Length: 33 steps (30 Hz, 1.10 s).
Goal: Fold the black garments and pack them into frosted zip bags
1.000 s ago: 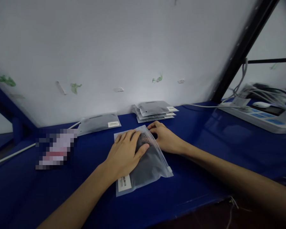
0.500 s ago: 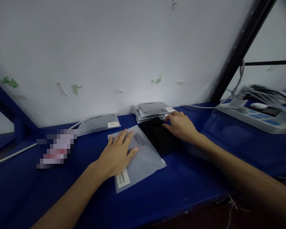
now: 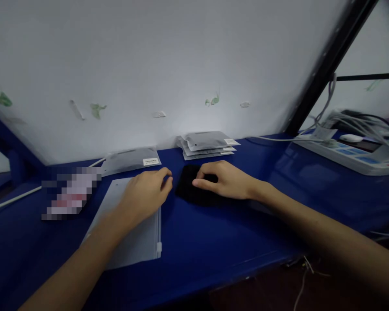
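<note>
A folded black cloth [image 3: 186, 185] lies on the blue table. My right hand [image 3: 227, 179] is on it, thumb and fingertips drawn together at the fabric; part of the cloth is hidden beneath the hand. To the left, a frosted zip bag [image 3: 141, 239] lies flat, its white slider at the lower right corner. Over the bag's upper part is my left hand [image 3: 145, 192], holding nothing, fingers loosely bent and thumb a little apart from the index finger, pointing toward the cloth.
Several filled frosted bags [image 3: 209, 141] are stacked against the wall. Another filled bag [image 3: 131, 160] lies left of them, near a blurred-out pinkish item [image 3: 76, 192]. A white power strip [image 3: 346, 155] with cables stands at the right. The table's front edge [image 3: 246, 276] runs below.
The zip bag has shifted left and turned, with my left hand no longer spread flat on it. My right hand and the black cloth have moved left, and the cloth looks smaller. The view shifted slightly.
</note>
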Tool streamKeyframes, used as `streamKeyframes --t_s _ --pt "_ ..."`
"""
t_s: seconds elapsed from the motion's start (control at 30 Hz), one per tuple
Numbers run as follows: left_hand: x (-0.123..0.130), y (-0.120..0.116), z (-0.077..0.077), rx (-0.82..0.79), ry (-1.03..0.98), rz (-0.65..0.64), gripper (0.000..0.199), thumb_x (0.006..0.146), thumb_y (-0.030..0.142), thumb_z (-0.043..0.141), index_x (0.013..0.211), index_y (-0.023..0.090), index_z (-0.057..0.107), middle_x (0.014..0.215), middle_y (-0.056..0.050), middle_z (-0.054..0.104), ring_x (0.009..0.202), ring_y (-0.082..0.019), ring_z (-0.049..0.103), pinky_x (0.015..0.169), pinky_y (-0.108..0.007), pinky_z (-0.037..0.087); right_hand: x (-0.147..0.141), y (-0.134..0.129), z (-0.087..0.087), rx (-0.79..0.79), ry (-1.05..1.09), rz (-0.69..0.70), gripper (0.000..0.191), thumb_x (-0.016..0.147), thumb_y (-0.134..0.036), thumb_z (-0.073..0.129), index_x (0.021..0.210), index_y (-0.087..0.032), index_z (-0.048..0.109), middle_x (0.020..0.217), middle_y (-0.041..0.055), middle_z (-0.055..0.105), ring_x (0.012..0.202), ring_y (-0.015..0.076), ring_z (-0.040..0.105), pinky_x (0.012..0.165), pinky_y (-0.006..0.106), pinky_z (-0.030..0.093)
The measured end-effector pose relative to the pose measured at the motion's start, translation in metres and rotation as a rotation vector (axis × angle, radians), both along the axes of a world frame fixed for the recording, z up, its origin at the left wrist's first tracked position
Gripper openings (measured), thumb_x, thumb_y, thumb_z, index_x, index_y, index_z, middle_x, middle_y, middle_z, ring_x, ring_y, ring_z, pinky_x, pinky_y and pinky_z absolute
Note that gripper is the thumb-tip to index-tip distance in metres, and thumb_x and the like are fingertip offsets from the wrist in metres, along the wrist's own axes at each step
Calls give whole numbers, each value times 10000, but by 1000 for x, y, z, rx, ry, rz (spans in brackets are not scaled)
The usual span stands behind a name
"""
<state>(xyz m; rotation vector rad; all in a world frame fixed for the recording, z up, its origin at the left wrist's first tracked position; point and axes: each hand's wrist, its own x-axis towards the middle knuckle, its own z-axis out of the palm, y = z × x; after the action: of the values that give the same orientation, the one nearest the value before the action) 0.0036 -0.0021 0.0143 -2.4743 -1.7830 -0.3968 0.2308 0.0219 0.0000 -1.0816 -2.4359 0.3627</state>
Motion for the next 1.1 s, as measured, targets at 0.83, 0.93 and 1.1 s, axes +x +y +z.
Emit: streamKeyframes --t_s 0.83,0.93,1.1 --pt "4 -9 -5 254 -120 -568 255 950 287 490 772 190 643 707 -8 643 716 -176 519 700 -347 407 -24 -21 -9 182 -169 -122 234 881 -189 503 1088 -152 606 1009 107 705 903 241 654 818 380 468" --pt "5 -11 -5 285 -134 -589 256 947 272 491 775 194 663 690 -10 650 725 -182 523 700 -349 420 -23 -13 -12 69 74 -120 270 865 -175 528 1131 -168 574 1025 90 698 918 219 659 806 359 495" --pt "5 -13 -7 264 -138 -621 223 949 292 518 889 201 711 831 -22 719 848 -199 573 782 -372 446 -12 10 -10 -35 539 -182 348 848 -235 553 1193 -207 529 887 28 652 779 175 624 751 353 507"
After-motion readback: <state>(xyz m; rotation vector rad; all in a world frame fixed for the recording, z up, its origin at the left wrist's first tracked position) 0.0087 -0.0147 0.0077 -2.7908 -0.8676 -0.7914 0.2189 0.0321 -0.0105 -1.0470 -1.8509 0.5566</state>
